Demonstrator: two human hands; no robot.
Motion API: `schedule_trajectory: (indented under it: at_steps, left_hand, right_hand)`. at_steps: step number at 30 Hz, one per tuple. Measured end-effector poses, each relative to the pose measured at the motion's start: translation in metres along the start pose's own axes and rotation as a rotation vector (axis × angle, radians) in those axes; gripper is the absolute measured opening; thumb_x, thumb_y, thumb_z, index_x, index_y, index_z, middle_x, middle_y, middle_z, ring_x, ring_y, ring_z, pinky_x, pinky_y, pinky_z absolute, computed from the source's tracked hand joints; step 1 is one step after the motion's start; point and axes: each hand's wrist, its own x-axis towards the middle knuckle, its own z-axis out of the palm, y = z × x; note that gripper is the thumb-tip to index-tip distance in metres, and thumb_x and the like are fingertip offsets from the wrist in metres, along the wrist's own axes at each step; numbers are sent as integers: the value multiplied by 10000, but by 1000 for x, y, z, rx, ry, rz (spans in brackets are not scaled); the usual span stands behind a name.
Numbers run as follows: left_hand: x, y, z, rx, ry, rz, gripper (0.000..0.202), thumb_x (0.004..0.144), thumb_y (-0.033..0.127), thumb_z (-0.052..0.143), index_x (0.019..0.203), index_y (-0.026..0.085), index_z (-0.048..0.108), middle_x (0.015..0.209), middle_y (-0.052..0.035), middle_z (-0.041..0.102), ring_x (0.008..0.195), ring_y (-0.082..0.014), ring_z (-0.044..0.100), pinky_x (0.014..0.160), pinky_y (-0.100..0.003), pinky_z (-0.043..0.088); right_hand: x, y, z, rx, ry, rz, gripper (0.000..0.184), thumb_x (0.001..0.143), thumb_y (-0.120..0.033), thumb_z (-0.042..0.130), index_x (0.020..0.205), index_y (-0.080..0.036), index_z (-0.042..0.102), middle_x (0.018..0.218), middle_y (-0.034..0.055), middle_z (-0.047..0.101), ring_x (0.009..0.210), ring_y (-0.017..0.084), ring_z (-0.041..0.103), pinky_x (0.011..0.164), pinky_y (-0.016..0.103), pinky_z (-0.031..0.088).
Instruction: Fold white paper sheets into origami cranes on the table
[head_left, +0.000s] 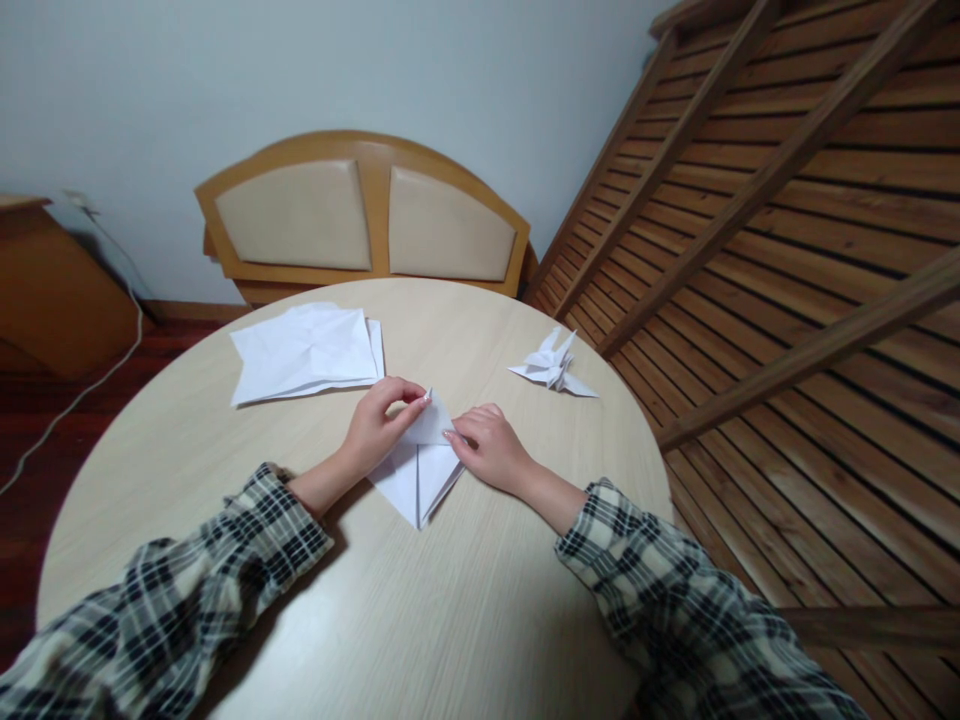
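Observation:
A partly folded white paper (420,470) lies on the round pale wooden table (420,620), its point toward me. My left hand (379,425) pinches the paper's upper flap near its top corner. My right hand (491,445) presses its curled fingers on the paper's right edge. Both sleeves are plaid.
Several flat white paper sheets (307,350) lie at the table's far left. A finished paper crane (553,365) sits at the far right. A padded wooden chair back (367,215) stands behind the table. Slatted wooden boards (787,250) lean at the right; a cable (97,380) trails on the left floor.

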Motion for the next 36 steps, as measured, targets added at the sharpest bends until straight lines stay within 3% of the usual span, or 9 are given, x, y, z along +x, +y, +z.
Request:
schedule_trajectory:
  at_steps: [17, 24, 29, 36]
  left_hand:
    - [6, 6, -2, 31, -13, 40, 150, 930, 279, 585, 810, 198, 623, 807, -28, 668, 774, -179, 600, 745, -334, 479]
    - [3, -12, -14, 56, -196, 24, 155, 947, 328, 553, 944, 216, 660, 902, -44, 686, 845, -200, 610, 815, -378, 482]
    - [2, -25, -21, 126, -371, -15, 192, 939, 353, 550, 899, 209, 670, 881, -48, 686, 853, -214, 614, 835, -394, 470]
    - [1, -31, -21, 181, -424, 12, 169, 911, 359, 607, 883, 214, 690, 826, -43, 681, 809, -215, 601, 781, -385, 459]
  right_hand:
    - [0, -1, 0, -67, -26, -27, 253, 986, -270, 499, 813, -176, 658, 780, 35, 694, 800, 180, 595, 794, 339, 319]
    - [-1, 8, -4, -97, 15, 40, 273, 991, -263, 496, 779, -181, 646, 789, 36, 698, 797, 179, 588, 797, 341, 313]
    - [-2, 21, -9, -93, 28, 109, 265, 990, -254, 500, 785, -185, 653, 798, 39, 695, 816, 186, 584, 800, 341, 319]
    - [-2, 32, -10, -53, 49, 134, 237, 985, -270, 514, 843, -190, 685, 840, 53, 708, 853, 203, 595, 812, 350, 345]
